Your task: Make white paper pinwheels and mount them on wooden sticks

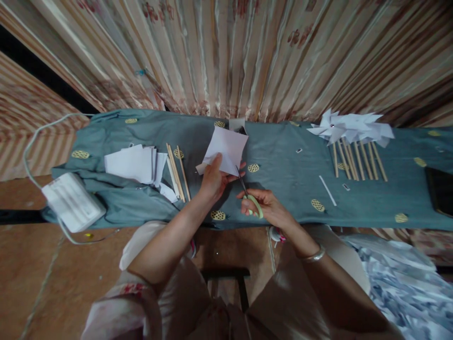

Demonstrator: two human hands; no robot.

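Note:
My left hand (213,182) grips a square of white paper (227,147) by its near side, thumb on top and fingers beneath. In my right hand (264,204) is a pair of scissors (255,206) with light green handles. Their blades meet the paper's near right corner. To the left lie a stack of white paper sheets (130,163) and several thin wooden sticks (175,172). Over on the right, white paper pinwheels (354,128) on wooden sticks are grouped together. A small box (238,125) sits partly hidden behind the held paper.
A green cloth (283,146) with yellow pineapple prints covers the narrow table. A white power strip (73,202) with a cable rests at the left end. A dark phone-like object (439,190) lies far right. One paper strip (327,191) lies nearer. Pleated curtains (226,61) hang behind.

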